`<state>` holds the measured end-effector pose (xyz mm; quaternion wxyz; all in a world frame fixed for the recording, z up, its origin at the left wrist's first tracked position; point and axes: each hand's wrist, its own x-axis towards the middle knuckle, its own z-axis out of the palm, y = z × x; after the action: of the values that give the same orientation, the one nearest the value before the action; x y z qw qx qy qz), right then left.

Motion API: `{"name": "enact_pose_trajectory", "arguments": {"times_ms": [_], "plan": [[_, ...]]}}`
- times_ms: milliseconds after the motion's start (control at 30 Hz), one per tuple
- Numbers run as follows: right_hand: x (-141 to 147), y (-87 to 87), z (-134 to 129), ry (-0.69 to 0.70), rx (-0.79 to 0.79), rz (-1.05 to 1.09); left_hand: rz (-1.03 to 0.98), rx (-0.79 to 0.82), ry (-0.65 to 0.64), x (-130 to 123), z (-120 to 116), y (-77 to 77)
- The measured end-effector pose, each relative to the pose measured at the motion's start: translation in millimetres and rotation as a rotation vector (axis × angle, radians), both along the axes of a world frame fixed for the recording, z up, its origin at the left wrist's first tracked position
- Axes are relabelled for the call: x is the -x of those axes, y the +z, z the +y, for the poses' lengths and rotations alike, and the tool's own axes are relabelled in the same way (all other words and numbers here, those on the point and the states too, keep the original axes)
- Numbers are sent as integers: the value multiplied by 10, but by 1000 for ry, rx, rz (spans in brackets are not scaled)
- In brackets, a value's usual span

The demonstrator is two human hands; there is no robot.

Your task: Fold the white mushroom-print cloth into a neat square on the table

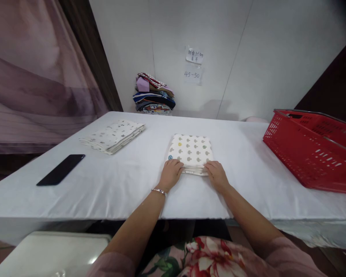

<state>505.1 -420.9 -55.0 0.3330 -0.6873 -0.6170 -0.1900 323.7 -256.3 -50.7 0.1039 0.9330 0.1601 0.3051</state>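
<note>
A folded white cloth point(191, 149) with grey tree-like prints and a few coloured ones lies in front of me on the white-covered table. Its stacked layers show along the near edge. My left hand point(171, 174) grips the near left corner, fingers curled over the edge and a bracelet on the wrist. At the near right corner, my right hand point(217, 175) holds the same cloth, its fingers bent on the edge. Both thumbs are mostly hidden. Further left lies another folded white cloth point(115, 134) with small dark prints, touched by neither hand.
A black phone point(60, 169) lies on the left of the table point(127, 184). On the right stands a red plastic basket point(308, 154). Behind the table's far edge rises a stack of folded fabrics point(154, 94) against the wall. A white stool point(52, 252) is at lower left.
</note>
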Motion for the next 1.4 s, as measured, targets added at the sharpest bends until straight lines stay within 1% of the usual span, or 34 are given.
{"name": "enact_pose_trajectory", "arguments": {"times_ms": [200,433,533,600,733,833,1000,1100,1267,1400], "plan": [[-1,3,19,-20,-6,-9,-20,-14,-3,-4,11,-13],[5,17,67,-23,-2,8,-11,-66,73,-41,15,4],[4,14,82,-23,-3,12,-6,-81,82,-47,-3,22],[-3,0,88,-25,4,13,-5,-118,56,-55,-36,42],[-20,-31,99,-21,3,4,38,-219,-45,-115,-142,89],[-20,-34,103,-19,4,4,65,-236,-80,-208,-209,109],[-9,-15,94,-21,22,3,81,-206,-88,-369,-253,89],[0,-6,84,-7,41,4,66,-185,-94,-407,-266,57],[34,15,64,14,56,32,-14,0,-78,-391,-286,24],[66,48,48,24,80,48,-26,45,-75,-398,-297,22]]}}
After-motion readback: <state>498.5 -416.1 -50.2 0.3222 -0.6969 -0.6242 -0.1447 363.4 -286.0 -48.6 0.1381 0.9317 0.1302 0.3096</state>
